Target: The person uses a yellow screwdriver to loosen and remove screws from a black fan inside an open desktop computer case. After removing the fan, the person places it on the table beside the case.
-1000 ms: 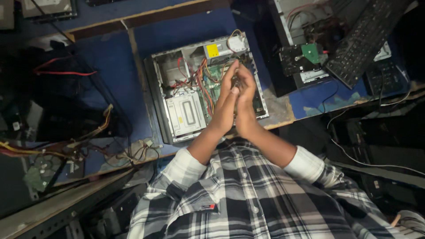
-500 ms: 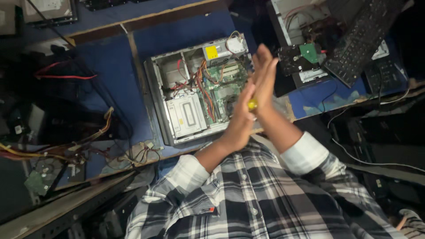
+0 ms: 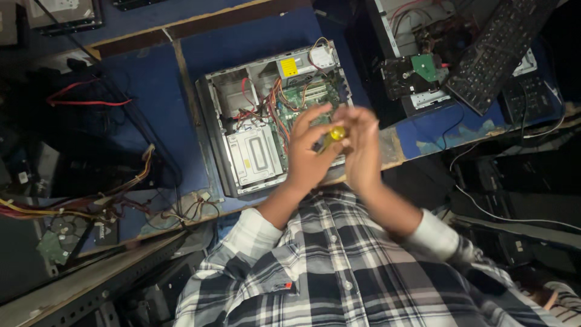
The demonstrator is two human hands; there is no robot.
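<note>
Yellow tool (image 3: 336, 134) now exposed between parted, lowered hands (image 3: 311, 151).

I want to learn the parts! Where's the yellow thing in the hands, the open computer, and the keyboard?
yellow tool handle (image 3: 336, 134), head view, its rounded end.
open computer case (image 3: 254, 156), head view, silver drive cage.
black keyboard (image 3: 496, 51), head view, its keys.

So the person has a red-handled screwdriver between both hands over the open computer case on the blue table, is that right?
Not quite: the handle between the left hand and right hand is yellow, not red, as the head view shows. The screwdriver is indeed held over the open computer case on the blue table.
</note>
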